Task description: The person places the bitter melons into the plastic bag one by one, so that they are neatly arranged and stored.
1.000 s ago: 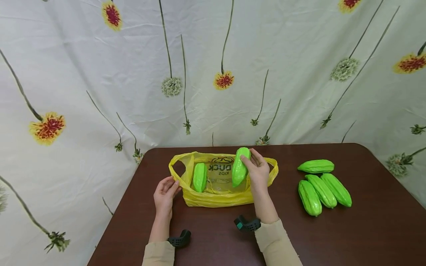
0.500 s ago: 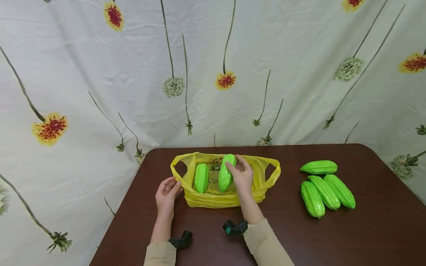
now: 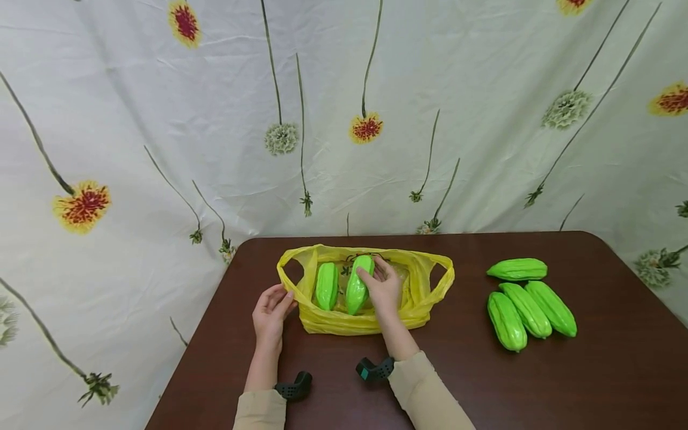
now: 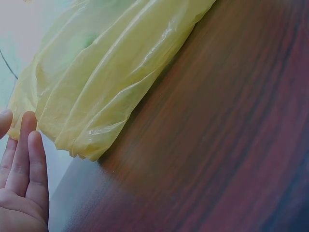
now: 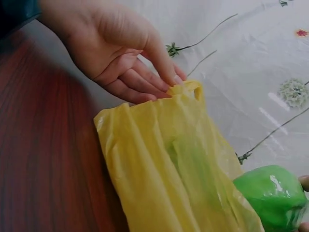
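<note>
A yellow plastic carrier bag [image 3: 344, 325] stands on the table with its mouth spread. My left hand [image 3: 270, 313] pinches the bag's left handle between thumb and fingers; the right wrist view also catches this left hand [image 5: 120, 53] at the bag's corner. Inside, on the left, stands a glossy green ridged fruit [image 3: 326, 286] with a tapered end. My right hand [image 3: 386, 289] grips a second green ridged fruit [image 3: 358, 286], tilted, in the bag's opening just right of the first. In the right wrist view, the held green ridged fruit [image 5: 270, 195] overlaps the bag's edge.
Several more green ridged fruits [image 3: 531, 310] lie together on the right of the dark brown table [image 3: 602, 382]. Behind the table's far edge hangs a white cloth [image 3: 322, 197] printed with flowers. The bag's right handle loop [image 3: 445, 283] stands up unheld.
My right hand has brought the green ridged fruit leftward and down, from the bag's right side to beside the fruit inside. The left hand keeps its pinch on the handle.
</note>
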Tool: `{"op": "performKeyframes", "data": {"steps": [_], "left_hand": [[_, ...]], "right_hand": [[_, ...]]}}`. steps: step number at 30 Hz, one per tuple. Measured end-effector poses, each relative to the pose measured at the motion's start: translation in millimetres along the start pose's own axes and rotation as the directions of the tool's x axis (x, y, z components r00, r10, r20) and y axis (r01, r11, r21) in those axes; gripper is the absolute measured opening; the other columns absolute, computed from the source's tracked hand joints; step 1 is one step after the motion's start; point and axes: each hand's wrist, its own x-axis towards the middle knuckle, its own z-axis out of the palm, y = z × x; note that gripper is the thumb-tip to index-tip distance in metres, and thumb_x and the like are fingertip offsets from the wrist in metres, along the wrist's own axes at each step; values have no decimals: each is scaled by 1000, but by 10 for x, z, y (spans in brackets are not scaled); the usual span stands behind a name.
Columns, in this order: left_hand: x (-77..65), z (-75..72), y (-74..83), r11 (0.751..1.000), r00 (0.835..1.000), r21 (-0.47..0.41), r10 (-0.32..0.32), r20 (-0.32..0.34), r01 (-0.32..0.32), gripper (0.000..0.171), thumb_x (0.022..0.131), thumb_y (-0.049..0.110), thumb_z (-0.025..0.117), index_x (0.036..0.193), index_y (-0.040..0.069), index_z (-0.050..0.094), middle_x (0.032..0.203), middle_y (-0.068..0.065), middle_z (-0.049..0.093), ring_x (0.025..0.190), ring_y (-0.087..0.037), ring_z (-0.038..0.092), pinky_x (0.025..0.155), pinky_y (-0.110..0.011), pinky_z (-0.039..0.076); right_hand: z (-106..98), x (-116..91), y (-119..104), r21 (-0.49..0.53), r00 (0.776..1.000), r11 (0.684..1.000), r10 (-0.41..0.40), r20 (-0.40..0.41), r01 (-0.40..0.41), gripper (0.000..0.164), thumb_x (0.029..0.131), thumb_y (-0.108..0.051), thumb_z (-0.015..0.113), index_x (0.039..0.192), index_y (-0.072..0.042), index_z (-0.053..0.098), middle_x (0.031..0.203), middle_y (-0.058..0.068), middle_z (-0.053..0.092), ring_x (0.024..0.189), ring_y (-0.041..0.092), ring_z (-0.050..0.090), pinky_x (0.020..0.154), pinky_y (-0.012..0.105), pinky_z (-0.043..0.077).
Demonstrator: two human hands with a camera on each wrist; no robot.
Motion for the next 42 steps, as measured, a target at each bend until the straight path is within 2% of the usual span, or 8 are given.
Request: {"op": "performKeyframes", "data": {"steps": [6,11,27,33,42], "left_hand": [[-1,3,-5,1000,1000,1,3,-2,-3,32,85,-1,67,114,-3,56,95,-2,63,82,-12,63,72,-28,57],[2,2,-11,1000,1000,2,6,4,-6,32,84,0,67,114,-3,56,95,-2,63,82,-12,63,73,-28,57],[9,8,-13,1000,1000,-5,-5,9,5,35,84,1,68,116,-4,55,95,0,63,82,-12,63,74,-29,56],[5,6,-17,1000,1000,-4,5,13,-5,34,85,0,67,116,-5,55,95,0,63,82,-12,63,74,-29,56],[10,3,-16,1000,1000,2,5,3,-5,34,85,-1,67,116,-4,55,96,0,63,82,-11,63,73,-28,56]], "right_hand": [[26,-24,82,-3,999,1000,-8,47,8,60,81,-8,73,134,3,47,136,19,46,127,33,42,105,38,37],[52,-58,117,-48,997,999,3,75,1,61,82,-11,74,134,2,46,136,18,45,127,33,42,105,39,37],[58,-83,207,-115,993,993,0,121,14,54,84,-11,72,131,4,50,134,19,48,124,33,45,104,39,39],[21,-86,201,-127,987,992,34,156,-14,54,85,-13,71,132,3,49,132,20,50,123,33,47,99,42,43],[-44,-59,176,-236,976,970,107,188,-61,56,82,-10,72,131,5,49,130,23,51,120,38,47,96,45,45]]}}
